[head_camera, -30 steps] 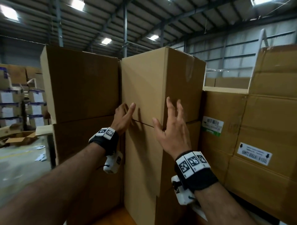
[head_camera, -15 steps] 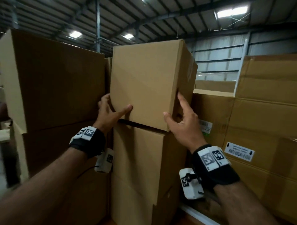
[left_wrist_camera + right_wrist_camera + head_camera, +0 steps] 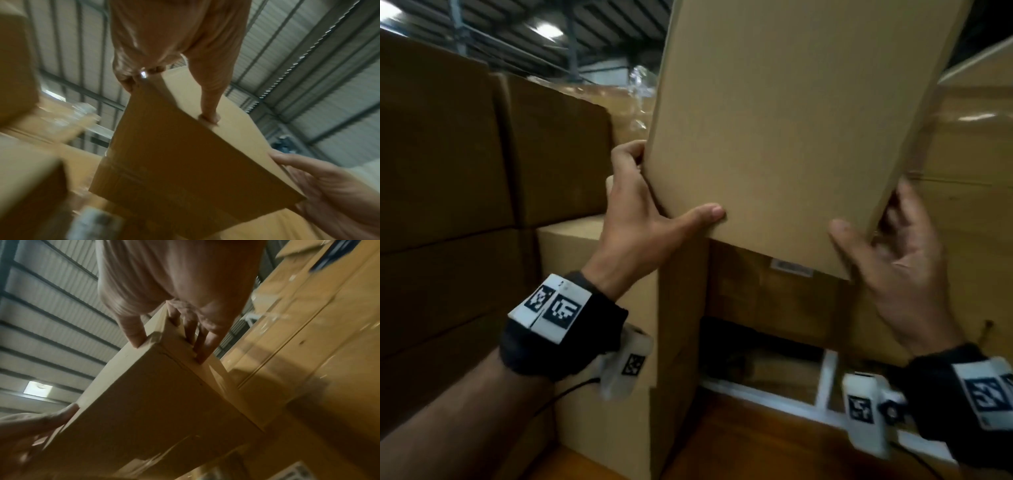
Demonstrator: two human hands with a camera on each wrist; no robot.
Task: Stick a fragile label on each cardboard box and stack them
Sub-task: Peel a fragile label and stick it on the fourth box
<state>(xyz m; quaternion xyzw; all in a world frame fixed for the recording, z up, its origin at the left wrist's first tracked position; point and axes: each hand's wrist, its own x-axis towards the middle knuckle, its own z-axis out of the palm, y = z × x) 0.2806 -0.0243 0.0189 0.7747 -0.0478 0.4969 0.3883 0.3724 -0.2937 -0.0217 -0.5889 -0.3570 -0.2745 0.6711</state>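
A plain brown cardboard box (image 3: 791, 120) hangs tilted in the air between both hands, clear of the box (image 3: 619, 308) that stood under it. My left hand (image 3: 647, 209) grips its lower left corner, thumb across the front face and fingers curled round the side. My right hand (image 3: 887, 246) holds the lower right corner, thumb on the front and fingers behind the side. From the left wrist the box (image 3: 185, 154) shows its underside, and from the right wrist the box (image 3: 164, 394) does too. No fragile label shows on the lifted box.
Dark stacked boxes (image 3: 465, 205) stand close on the left. Large wrapped cartons (image 3: 969, 205) fill the right. Behind the lifted box a carton with a small barcode label (image 3: 789, 267) sits on a white frame (image 3: 825, 383). A wooden surface (image 3: 739, 445) lies below.
Both hands went from lying flat on the top box to gripping its lower corners. The box has been lifted off the stack, tilted, and brought up and toward me.
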